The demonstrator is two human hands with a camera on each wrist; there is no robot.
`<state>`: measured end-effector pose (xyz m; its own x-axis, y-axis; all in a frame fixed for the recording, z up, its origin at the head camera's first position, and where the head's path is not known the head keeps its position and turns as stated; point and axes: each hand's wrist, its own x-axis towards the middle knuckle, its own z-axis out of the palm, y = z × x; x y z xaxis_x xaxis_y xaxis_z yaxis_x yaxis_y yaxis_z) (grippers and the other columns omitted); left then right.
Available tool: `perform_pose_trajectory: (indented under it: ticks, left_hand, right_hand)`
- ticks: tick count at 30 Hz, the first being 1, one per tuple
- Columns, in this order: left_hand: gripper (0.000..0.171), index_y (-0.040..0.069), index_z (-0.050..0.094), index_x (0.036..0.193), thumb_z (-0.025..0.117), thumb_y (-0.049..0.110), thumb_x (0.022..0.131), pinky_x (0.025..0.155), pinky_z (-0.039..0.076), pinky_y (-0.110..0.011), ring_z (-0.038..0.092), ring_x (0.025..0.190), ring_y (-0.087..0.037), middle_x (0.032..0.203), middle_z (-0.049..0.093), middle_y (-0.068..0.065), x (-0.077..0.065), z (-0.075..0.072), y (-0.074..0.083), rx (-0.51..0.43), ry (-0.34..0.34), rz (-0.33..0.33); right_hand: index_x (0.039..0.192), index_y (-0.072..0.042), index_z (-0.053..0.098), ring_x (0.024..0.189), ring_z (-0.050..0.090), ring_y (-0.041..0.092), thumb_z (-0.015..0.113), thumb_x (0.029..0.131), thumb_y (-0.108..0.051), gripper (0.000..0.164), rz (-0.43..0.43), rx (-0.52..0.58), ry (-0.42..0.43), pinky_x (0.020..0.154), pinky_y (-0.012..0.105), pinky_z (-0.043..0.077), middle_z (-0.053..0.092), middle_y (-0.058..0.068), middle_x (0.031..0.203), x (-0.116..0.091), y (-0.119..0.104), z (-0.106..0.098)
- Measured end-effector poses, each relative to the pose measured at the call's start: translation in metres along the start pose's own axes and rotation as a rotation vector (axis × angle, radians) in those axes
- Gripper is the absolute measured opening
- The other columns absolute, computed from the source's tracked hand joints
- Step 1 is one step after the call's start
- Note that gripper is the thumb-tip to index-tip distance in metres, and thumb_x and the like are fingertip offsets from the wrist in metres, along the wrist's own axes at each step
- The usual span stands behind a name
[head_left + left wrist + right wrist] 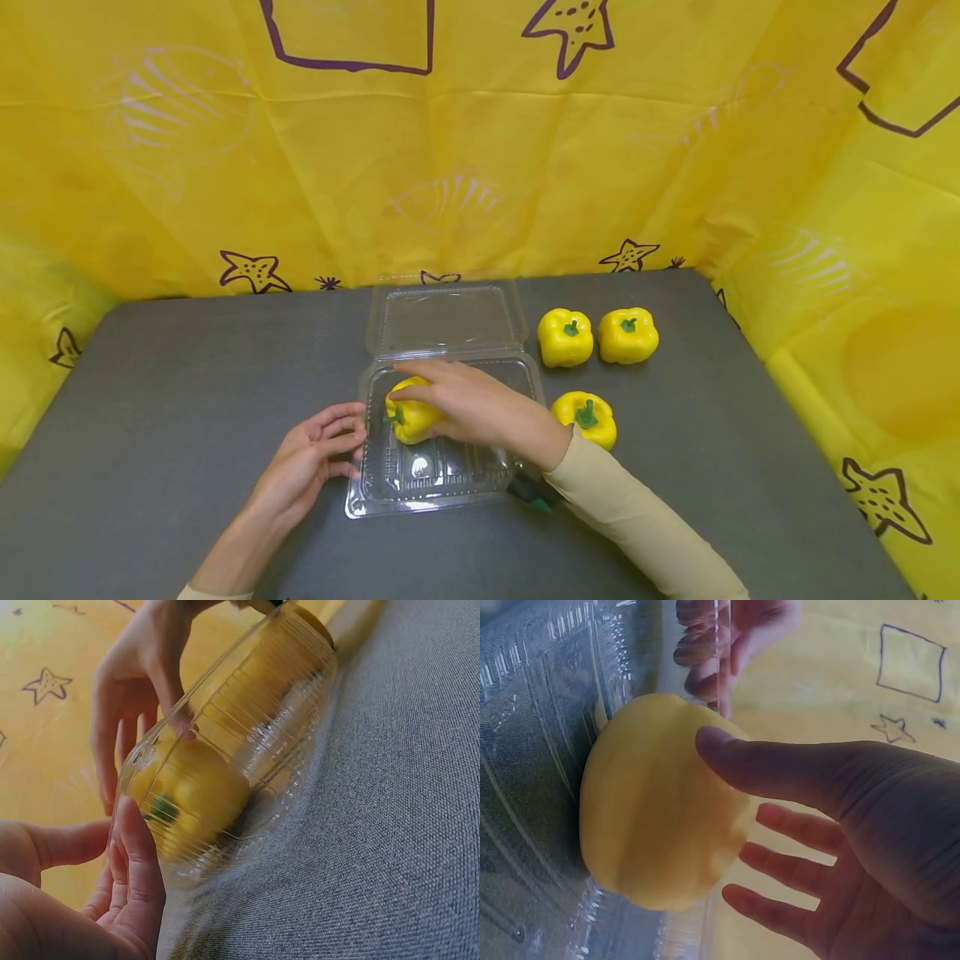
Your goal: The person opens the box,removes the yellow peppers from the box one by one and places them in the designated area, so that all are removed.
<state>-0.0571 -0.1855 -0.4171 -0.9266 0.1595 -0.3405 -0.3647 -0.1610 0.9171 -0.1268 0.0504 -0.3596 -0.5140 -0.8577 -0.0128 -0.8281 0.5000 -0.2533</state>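
A clear plastic clamshell container point(427, 505) lies unfolded on the table, its lid point(450, 317) toward the back. Inside its left part is a yellow bell pepper point(411, 417) on its side, green stem facing left. My right hand point(480, 408) is over this pepper; in the right wrist view the thumb touches it while several fingers point(787, 874) reach out fairly straight beside it. At the container's left wall is my left hand point(307, 458), fingers lightly bent, their tips against the plastic point(135, 840). Part of the pepper is hidden under the right hand.
Two yellow bell peppers, a left one point(565, 337) and a right one point(628, 336), stand at the back right. A third pepper point(585, 417) stands nearer, partly behind the right forearm. Yellow patterned cloth point(480, 183) surrounds the dark grey table point(712, 500).
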Motion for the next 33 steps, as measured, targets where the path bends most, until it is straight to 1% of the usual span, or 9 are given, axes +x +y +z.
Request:
perform_pose_trajectory:
  ticks: [4, 7, 10, 13, 19, 24, 29, 33]
  left_hand:
    - [0.040, -0.001, 0.049, 0.128, 0.062, -0.001, 0.090, 0.059, 0.057, -0.029, 0.060, 0.073, -0.012, 0.099, 0.063, -0.003, 0.000, 0.000, 0.000, 0.001, -0.002, 0.000]
    - [0.041, -0.001, 0.048, 0.128, 0.063, -0.001, 0.090, 0.059, 0.057, -0.029, 0.059, 0.073, -0.012, 0.099, 0.063, -0.003, 0.000, 0.000, 0.001, 0.004, 0.003, -0.006]
    - [0.042, -0.002, 0.048, 0.129, 0.063, -0.001, 0.090, 0.059, 0.057, -0.029, 0.059, 0.073, -0.012, 0.099, 0.063, -0.003, 0.000, 0.001, 0.001, 0.009, 0.009, -0.011]
    - [0.041, -0.002, 0.048, 0.129, 0.063, -0.001, 0.090, 0.058, 0.057, -0.029, 0.059, 0.073, -0.012, 0.099, 0.063, -0.003, 0.000, 0.001, 0.002, 0.012, 0.015, -0.014]
    - [0.040, -0.001, 0.049, 0.128, 0.063, -0.001, 0.090, 0.059, 0.057, -0.029, 0.059, 0.073, -0.012, 0.100, 0.063, -0.003, -0.001, 0.001, 0.002, 0.011, 0.016, -0.020]
    - [0.041, -0.001, 0.048, 0.129, 0.062, 0.000, 0.091, 0.059, 0.057, -0.029, 0.059, 0.073, -0.012, 0.100, 0.063, -0.002, -0.001, 0.001, 0.002, 0.017, 0.022, -0.027]
    - [0.043, -0.002, 0.047, 0.131, 0.062, 0.001, 0.091, 0.060, 0.057, -0.029, 0.059, 0.074, -0.012, 0.101, 0.062, -0.003, -0.001, 0.001, 0.002, 0.022, 0.015, -0.022]
    - [0.040, -0.001, 0.049, 0.128, 0.062, -0.001, 0.091, 0.059, 0.057, -0.029, 0.059, 0.073, -0.013, 0.100, 0.063, -0.003, -0.002, 0.000, 0.001, 0.012, 0.018, -0.020]
  right_hand:
    - [0.136, -0.023, 0.059, 0.140, 0.037, 0.024, 0.079, 0.083, -0.018, 0.057, 0.010, -0.019, -0.033, 0.113, 0.040, 0.036, 0.037, 0.006, 0.154, 0.005, -0.001, 0.001]
    - [0.133, -0.024, 0.062, 0.137, 0.042, 0.024, 0.079, 0.083, -0.016, 0.053, 0.010, -0.028, -0.050, 0.113, 0.038, 0.037, 0.041, 0.005, 0.152, 0.007, -0.001, 0.001]
    - [0.129, -0.024, 0.065, 0.133, 0.046, 0.023, 0.079, 0.084, -0.017, 0.048, 0.010, -0.026, -0.049, 0.111, 0.038, 0.039, 0.046, 0.004, 0.148, 0.007, -0.001, 0.002]
    - [0.129, -0.023, 0.065, 0.133, 0.047, 0.023, 0.079, 0.084, -0.018, 0.047, 0.018, -0.019, -0.043, 0.109, 0.039, 0.041, 0.047, 0.004, 0.147, 0.006, -0.001, 0.001]
    - [0.130, -0.024, 0.064, 0.132, 0.048, 0.024, 0.077, 0.085, -0.024, 0.047, 0.019, -0.002, -0.005, 0.107, 0.039, 0.043, 0.046, 0.006, 0.148, 0.003, -0.002, -0.001]
    - [0.130, -0.023, 0.063, 0.130, 0.050, 0.024, 0.076, 0.086, -0.028, 0.046, -0.006, 0.025, 0.037, 0.104, 0.038, 0.046, 0.047, 0.006, 0.147, -0.001, -0.005, -0.001]
    - [0.129, -0.021, 0.063, 0.130, 0.049, 0.024, 0.077, 0.085, -0.026, 0.046, -0.025, 0.030, 0.082, 0.104, 0.039, 0.047, 0.048, 0.007, 0.146, -0.009, -0.007, -0.006]
    - [0.129, -0.020, 0.063, 0.131, 0.049, 0.024, 0.078, 0.085, -0.024, 0.047, -0.047, 0.028, 0.117, 0.104, 0.038, 0.047, 0.048, 0.008, 0.146, -0.014, -0.008, -0.012]
